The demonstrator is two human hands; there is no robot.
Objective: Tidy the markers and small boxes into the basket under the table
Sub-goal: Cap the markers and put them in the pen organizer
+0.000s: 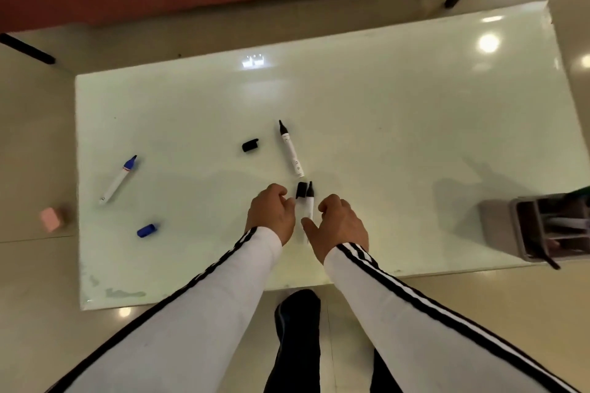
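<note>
Grey basket (496, 226) cut by right edge, its contents (559, 224) blurred

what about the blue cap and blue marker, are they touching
Apart. The head view shows bare table between the blue cap and the blue marker.

From my remote station I am counting three markers over the one bench (415, 137): a blue marker (118, 178), a black marker (290, 150) and a third marker (310, 204), the last standing between two hands, the left hand (271, 214) and the right hand (341, 226). I am also counting three loose caps: a black cap (250, 145), a blue cap (147, 230) and a second black cap (300, 190). One pink block (51, 218) is lying on the floor (32, 137). One grey basket (498, 226) is sitting at the bench's edge; its contents are blurring together and I am not managing to count them. Two striped sleeves (223, 297) are showing.
</note>
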